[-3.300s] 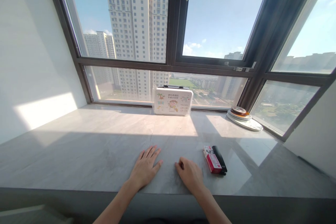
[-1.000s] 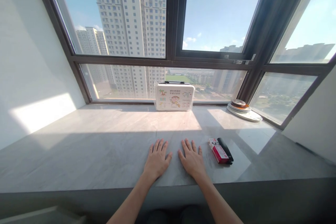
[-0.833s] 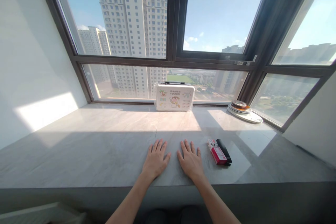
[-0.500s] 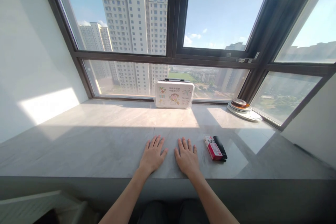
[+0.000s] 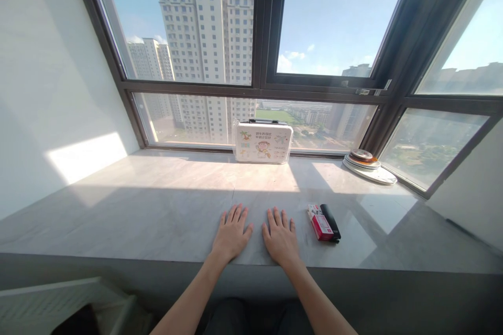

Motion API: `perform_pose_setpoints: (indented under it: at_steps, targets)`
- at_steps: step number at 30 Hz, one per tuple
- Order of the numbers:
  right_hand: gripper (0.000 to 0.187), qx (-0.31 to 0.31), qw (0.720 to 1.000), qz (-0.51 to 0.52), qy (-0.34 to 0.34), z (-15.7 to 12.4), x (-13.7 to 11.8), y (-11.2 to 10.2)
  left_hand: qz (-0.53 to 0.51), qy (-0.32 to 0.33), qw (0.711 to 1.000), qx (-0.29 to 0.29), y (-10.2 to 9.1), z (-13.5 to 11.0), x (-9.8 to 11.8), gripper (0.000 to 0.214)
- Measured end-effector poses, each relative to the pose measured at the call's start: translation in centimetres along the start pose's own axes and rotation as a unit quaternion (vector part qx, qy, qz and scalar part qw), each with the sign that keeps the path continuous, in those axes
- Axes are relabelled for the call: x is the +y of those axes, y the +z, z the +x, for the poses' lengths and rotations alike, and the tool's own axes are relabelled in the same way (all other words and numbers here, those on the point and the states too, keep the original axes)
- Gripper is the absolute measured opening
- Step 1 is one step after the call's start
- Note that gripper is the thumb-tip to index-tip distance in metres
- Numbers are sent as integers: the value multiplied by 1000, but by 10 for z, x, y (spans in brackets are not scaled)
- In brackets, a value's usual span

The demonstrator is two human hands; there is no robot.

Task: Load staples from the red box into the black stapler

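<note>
My left hand (image 5: 231,233) lies palm down on the grey marbled windowsill (image 5: 137,214), fingers spread and holding nothing. Beside it, my right hand (image 5: 280,236) rests flat on the same surface, also open, with a gap between the two thumbs. Just right of my right hand are a small red and white box (image 5: 320,224) and a black stapler-like object (image 5: 330,221), lying side by side and touching. Beyond both hands, a white case (image 5: 264,144) with cartoon prints and a dark handle stands upright against the window.
A stack of plates and dishes (image 5: 365,161) sits in the far right corner by the window frame (image 5: 314,84). A white wall (image 5: 47,89) closes off the left. Below the sill's front edge, a pale slatted object (image 5: 66,301) stands at lower left.
The whole view has shifted slightly, so most things appear a little further right. Both hands stay flat in place on the sill, and no object has moved.
</note>
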State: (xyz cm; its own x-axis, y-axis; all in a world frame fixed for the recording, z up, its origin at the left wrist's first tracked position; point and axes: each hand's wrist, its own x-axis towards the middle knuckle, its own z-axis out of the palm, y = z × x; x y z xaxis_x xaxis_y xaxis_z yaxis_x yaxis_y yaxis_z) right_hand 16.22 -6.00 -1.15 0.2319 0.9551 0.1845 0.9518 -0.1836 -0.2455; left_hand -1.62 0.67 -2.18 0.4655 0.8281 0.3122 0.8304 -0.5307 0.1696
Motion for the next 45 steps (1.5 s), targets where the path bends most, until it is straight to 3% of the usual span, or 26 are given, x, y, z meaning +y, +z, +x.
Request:
perform_pose_setpoints:
  at_steps: [15, 18, 21, 23, 25, 28, 29, 31, 34, 38, 45]
  targets:
    - [61, 21, 1000, 22, 0, 0, -3, -2, -8, -1, 1000, 11, 0, -1, 1, 59]
    - [52, 29, 993, 117, -16, -5, -5, -13, -11, -2, 1000, 10, -2, -1, 0, 59]
    - [48, 56, 957, 282, -50, -19, 2, -35, -20, -3, 1000, 11, -2, -1, -1, 59]
    - [47, 104, 930, 348, -52, -28, 21, -53, -27, -4, 1000, 12, -1, -1, -2, 59]
    - [47, 162, 926, 341, -23, -29, 56, -73, -32, -4, 999, 13, 0, -1, -3, 58]
    - [57, 241, 924, 282, 94, -13, 126, -96, -35, -6, 999, 14, 1, -1, -3, 58]
    - [61, 232, 927, 266, 129, -5, 148, -100, -35, -8, 999, 14, 1, -1, -3, 58]
    - [60, 152, 934, 279, 165, 8, 184, -103, -35, -9, 999, 15, 1, 0, -4, 59]
    - [55, 22, 927, 349, 137, 18, 205, -97, -37, -8, 999, 19, 1, 0, -4, 59]
    - [59, -43, 909, 397, 123, 16, 177, -87, -40, -6, 999, 21, 0, 1, -3, 58]
    - [64, -18, 925, 374, 61, 24, 69, -58, -119, -26, 992, -5, -9, 4, -6, 60]
